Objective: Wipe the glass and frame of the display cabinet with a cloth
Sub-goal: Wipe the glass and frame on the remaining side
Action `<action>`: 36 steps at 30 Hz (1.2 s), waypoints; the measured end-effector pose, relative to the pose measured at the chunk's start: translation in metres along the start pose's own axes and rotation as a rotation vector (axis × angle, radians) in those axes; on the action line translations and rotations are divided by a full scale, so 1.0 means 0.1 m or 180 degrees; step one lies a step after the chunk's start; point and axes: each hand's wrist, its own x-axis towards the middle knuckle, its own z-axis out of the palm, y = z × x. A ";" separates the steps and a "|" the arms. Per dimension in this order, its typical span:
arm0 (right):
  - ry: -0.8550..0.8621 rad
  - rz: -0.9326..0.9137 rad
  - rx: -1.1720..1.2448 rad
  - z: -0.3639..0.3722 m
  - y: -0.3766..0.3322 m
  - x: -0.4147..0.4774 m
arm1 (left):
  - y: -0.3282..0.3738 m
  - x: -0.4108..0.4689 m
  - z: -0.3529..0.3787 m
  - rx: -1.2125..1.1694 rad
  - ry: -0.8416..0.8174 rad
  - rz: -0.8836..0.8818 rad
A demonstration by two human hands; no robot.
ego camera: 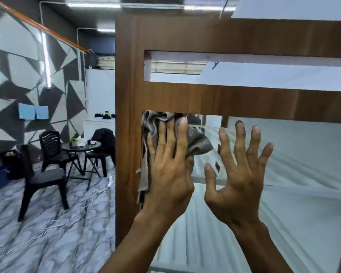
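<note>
Cloth under left fingers, against glass.

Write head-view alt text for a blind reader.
The left hand presses a grey-brown cloth flat against the upper left corner of the cabinet's glass pane, beside its wooden frame. The right hand is spread open next to it.

The crumpled grey cloth is pressed by the left hand against the clear glass pane, in the upper left corner of the brown wooden cabinet frame. The right hand is spread just beside it, to the right. Farther back on the left, a round dark table is set among black plastic chairs.
</note>
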 end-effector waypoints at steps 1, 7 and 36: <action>-0.0039 -0.0003 -0.0017 -0.04 0.08 0.00 | -0.15 -0.12 -0.31 0.0127 -0.0003 -0.0201; -0.0079 -0.0210 -0.0418 -0.15 0.48 0.02 | -0.09 -0.24 -0.32 0.0643 0.0022 0.0018; -0.0236 -0.0354 -0.0631 -0.53 1.24 0.05 | 0.95 -0.16 0.51 0.0462 0.0417 -0.0622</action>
